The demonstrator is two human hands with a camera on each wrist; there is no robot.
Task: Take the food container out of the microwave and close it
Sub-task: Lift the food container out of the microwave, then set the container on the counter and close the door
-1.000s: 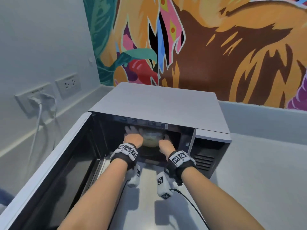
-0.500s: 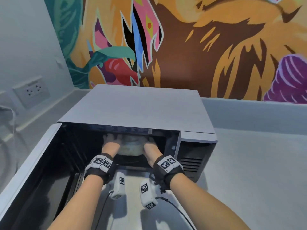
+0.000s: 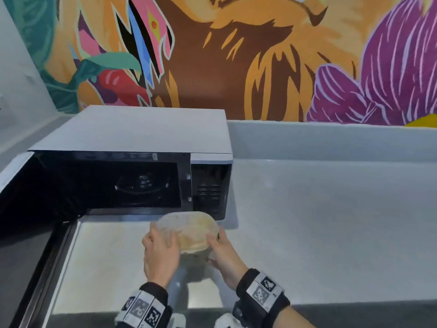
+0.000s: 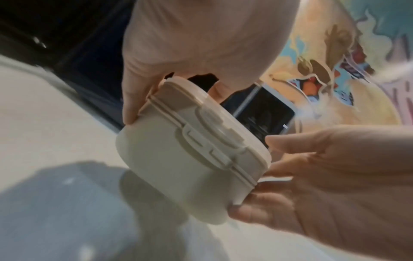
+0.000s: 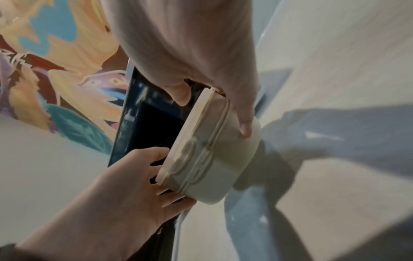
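Observation:
A beige oval food container [image 3: 189, 230] with a cloudy lid hangs in the air just in front of the microwave [image 3: 132, 131], a little above the counter. My left hand [image 3: 160, 245] grips its left end and my right hand [image 3: 220, 245] grips its right end. In the left wrist view the container [image 4: 185, 159] shows its side clasp, with my left hand [image 4: 143, 91] above it and my right hand [image 4: 312, 176] cradling the far end. In the right wrist view my right hand [image 5: 212, 109] has its thumb on the lid edge of the container [image 5: 212, 150]. The microwave door [image 3: 14, 166] stands open to the left.
The dark microwave cavity [image 3: 142, 183] shows only its turntable. The control panel [image 3: 210, 190] is right of the opening. A grey counter [image 3: 331, 221] stretches to the right of the microwave, up to a low ledge under a painted wall [image 3: 260, 55].
Both hands were inside the microwave around the container. They have drawn it out toward me and slightly right, and it now hangs in front of the opening. The cavity is left bare.

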